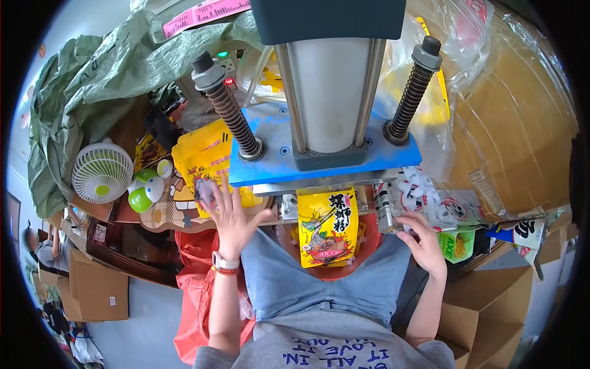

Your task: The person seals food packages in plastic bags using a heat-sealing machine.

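Observation:
A yellow snack pouch with black characters hangs from under the blue press plate of a sealing machine, its top edge clamped in the jaw. My left hand is raised with fingers spread, holding nothing, just in front of a stack of yellow pouches to the left of the machine. On the right, my right hand rests at the machine's edge, fingers curled by a grey metal block; whether it grips anything is unclear. I wear a watch on the left wrist.
A silver cylinder and two spring-wrapped bolts rise above the plate. A small white fan and green toy stand at left. Cardboard boxes, a red bag, green tarp and plastic-wrapped cartons surround me.

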### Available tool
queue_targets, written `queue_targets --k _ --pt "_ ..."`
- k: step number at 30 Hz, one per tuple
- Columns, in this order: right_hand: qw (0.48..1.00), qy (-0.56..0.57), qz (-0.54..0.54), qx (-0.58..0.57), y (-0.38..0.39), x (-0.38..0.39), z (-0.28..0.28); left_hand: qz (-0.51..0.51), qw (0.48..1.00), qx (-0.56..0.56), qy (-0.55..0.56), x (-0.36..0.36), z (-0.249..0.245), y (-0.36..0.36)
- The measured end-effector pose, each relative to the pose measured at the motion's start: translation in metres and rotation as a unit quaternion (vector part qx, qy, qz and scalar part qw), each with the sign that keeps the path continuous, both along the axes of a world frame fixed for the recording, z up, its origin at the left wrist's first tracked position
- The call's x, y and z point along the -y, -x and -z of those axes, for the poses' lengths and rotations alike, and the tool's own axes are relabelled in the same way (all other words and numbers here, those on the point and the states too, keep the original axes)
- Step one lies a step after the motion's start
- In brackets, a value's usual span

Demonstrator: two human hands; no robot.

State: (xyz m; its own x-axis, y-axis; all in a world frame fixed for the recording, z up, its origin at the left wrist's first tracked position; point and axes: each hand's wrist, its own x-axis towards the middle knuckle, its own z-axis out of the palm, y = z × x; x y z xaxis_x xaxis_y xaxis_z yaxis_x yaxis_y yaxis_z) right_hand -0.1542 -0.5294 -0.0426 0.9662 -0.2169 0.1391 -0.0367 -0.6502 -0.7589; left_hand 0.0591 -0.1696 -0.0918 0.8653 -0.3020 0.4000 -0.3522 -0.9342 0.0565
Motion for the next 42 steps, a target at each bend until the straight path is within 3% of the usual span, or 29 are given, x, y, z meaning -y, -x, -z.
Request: queue_targets --k 2,3,5,6,8,9,11,12,15,19,21,22,24,25,28,30,33,34,36,37,38,39,40,41,42 --pt "1.000 -0.007 -0.003 0.028 0.003 -0.004 0.000 0.105 0.988 -0.110 0.000 -0.027 0.013 0.006" --pt "0.998 -0.012 0.002 0.061 0.001 -0.005 -0.002 0.135 0.990 -0.038 0.007 -0.033 0.015 0.015" --pt "0.995 -0.040 -0.049 0.074 0.007 -0.022 -0.022 0.126 0.964 -0.104 0.210 -0.048 0.019 0.031" --pt "0.995 -0.051 -0.058 0.059 0.010 -0.032 -0.035 0.029 0.948 -0.181 0.261 -0.039 -0.002 0.042" --pt "0.990 -0.010 -0.085 0.116 0.014 -0.053 -0.059 0.086 0.930 -0.165 0.317 -0.029 -0.031 0.064" --pt "0.985 0.019 -0.088 0.148 0.011 -0.069 -0.071 0.134 0.920 -0.104 0.354 -0.018 -0.036 0.074" --pt "0.967 0.077 -0.066 0.232 -0.001 -0.094 -0.068 0.167 0.932 -0.049 0.317 0.001 -0.052 0.095" --pt "0.944 0.169 -0.109 0.263 -0.016 -0.106 -0.064 0.237 0.938 -0.015 0.253 0.011 -0.063 0.107" --pt "0.918 0.250 -0.196 0.238 -0.022 -0.114 -0.070 0.292 0.933 -0.023 0.211 0.023 -0.084 0.123" --pt "0.912 0.165 -0.248 0.280 -0.007 -0.109 -0.086 0.387 0.876 -0.097 0.271 0.026 -0.099 0.126" --pt "0.947 0.090 -0.204 0.232 -0.013 -0.104 -0.082 0.375 0.830 -0.256 0.323 0.033 -0.084 0.124" --pt "0.966 0.108 -0.157 0.177 -0.020 -0.102 -0.076 0.297 0.828 -0.356 0.316 0.039 -0.063 0.120" --pt "0.972 0.107 -0.086 0.191 -0.030 -0.088 -0.065 0.179 0.734 -0.470 0.457 0.065 -0.031 0.111" --pt "0.974 0.091 -0.044 0.204 -0.026 -0.080 -0.067 0.130 0.644 -0.511 0.554 0.074 -0.011 0.103" --pt "0.979 0.078 0.075 0.175 -0.011 -0.052 -0.067 0.083 0.507 -0.549 0.659 0.092 -0.017 0.072" --pt "0.948 0.224 0.181 0.133 -0.027 -0.039 -0.053 0.065 0.494 -0.551 0.669 0.101 -0.020 0.055" --pt "0.933 0.338 0.126 -0.018 -0.039 -0.015 0.017 0.078 0.473 -0.546 0.687 0.105 -0.013 0.049" --pt "0.966 0.232 0.110 -0.011 -0.033 -0.018 0.021 0.084 0.487 -0.529 0.690 0.106 -0.018 0.052" --pt "0.982 0.167 0.076 -0.052 -0.020 -0.021 0.016 0.139 0.521 -0.520 0.662 0.097 -0.005 0.045" --pt "0.989 0.142 0.044 -0.025 -0.015 -0.018 0.015 0.138 0.593 -0.532 0.588 0.087 -0.022 0.038" --pt "0.993 0.117 0.018 -0.003 -0.014 -0.014 0.010 0.065 0.656 -0.553 0.510 0.071 -0.030 0.027" --pt "0.999 0.036 0.016 -0.022 -0.012 -0.013 0.000 0.083 0.799 -0.344 0.487 0.057 -0.022 0.015" --pt "0.998 -0.046 0.016 -0.047 -0.010 -0.011 -0.005 0.096 0.889 -0.119 0.432 0.044 -0.022 0.006" --pt "0.992 -0.114 0.032 -0.045 -0.009 -0.006 0.000 0.025 0.965 -0.037 0.257 0.027 -0.023 0.000" --pt "0.992 -0.116 0.035 -0.046 -0.010 -0.007 0.009 0.028 0.993 -0.028 0.115 0.007 -0.003 -0.007"
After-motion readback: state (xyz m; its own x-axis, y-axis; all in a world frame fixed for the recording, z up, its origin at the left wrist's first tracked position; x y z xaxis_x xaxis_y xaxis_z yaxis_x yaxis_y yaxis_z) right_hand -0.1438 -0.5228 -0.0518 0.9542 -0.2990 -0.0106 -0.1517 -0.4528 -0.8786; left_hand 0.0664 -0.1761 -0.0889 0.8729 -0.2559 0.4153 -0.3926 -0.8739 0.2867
